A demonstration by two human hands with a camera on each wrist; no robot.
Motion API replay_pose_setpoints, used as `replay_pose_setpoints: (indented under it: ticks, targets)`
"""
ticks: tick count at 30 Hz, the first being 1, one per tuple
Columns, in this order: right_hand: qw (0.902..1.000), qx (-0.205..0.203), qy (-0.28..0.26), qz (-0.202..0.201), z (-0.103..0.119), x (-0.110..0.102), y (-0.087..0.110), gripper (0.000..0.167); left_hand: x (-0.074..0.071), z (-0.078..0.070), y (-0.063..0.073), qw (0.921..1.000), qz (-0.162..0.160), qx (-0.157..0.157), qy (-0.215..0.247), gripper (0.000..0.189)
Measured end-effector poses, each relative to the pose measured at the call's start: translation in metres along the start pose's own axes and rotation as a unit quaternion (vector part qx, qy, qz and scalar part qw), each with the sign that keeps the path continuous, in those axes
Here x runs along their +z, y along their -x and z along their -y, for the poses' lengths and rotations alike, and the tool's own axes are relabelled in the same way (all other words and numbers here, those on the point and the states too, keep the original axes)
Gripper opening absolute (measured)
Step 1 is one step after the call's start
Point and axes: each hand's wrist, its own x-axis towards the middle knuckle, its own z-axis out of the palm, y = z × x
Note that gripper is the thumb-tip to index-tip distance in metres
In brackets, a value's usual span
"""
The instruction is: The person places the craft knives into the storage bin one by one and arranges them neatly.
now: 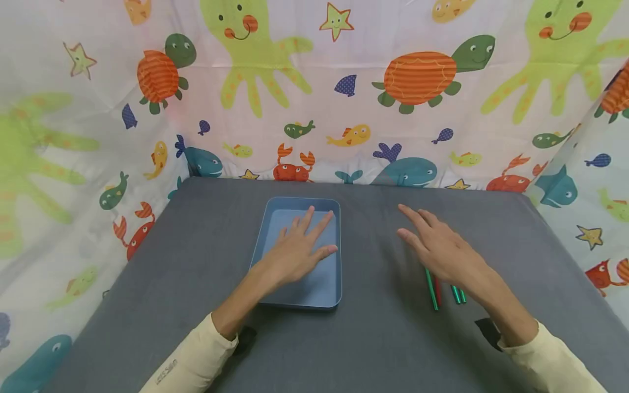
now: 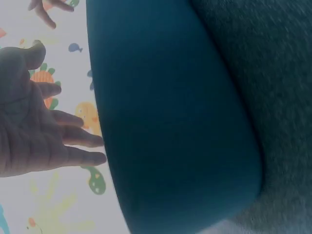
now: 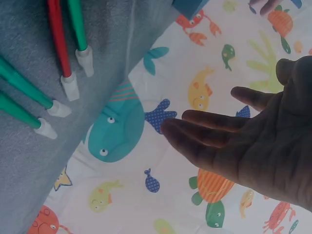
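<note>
My left hand (image 1: 293, 254) is held over a shallow blue tray (image 1: 304, 300), fingers spread and nothing in them. In the left wrist view the tray's outer wall (image 2: 170, 112) fills the middle, and the palm faces the camera. To the right, my right hand (image 1: 444, 248) hovers above the table with its fingers extended, also without anything in them. Beneath and beside it lie a red pen-like stick (image 1: 438, 292) and three green ones (image 1: 431, 289), partly hidden by the hand and wrist. Their white tapered ends (image 3: 70, 87) show in the right wrist view.
A dark grey cloth (image 1: 368, 338) covers the table. White curtains (image 1: 314, 65) printed with sea animals stand along the back and both sides of it. The tray sits left of centre, the sticks right of centre.
</note>
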Motion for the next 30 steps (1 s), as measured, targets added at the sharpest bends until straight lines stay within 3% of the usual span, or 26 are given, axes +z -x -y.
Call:
replay_pose_setpoints:
  ticks: [4,12,16,23,30]
  targets:
    - [0.9999,0.003,-0.016,-0.004,-0.006,-0.002,0.002,0.066,-0.006,0.007,0.003,1.0000,0.000,-0.007,-0.004,0.078]
    - [0.9985,0.005,-0.035,-0.043,-0.023,0.001,0.004,0.034,-0.023,0.029,0.013,0.9986,-0.027,-0.041,-0.019,0.069]
    - [0.9983,0.031,-0.043,-0.025,-0.029,0.004,0.003,0.029,-0.029,0.045,0.019,0.9968,-0.046,-0.065,-0.014,0.068]
    - [0.9945,0.079,-0.050,0.047,-0.040,0.016,0.003,0.025,-0.034,0.071,0.024,0.9919,-0.082,-0.097,-0.006,0.067]
    - [0.9928,0.094,-0.020,0.072,-0.045,0.026,0.005,0.014,-0.034,0.083,0.027,0.9896,-0.073,-0.124,-0.004,0.064]
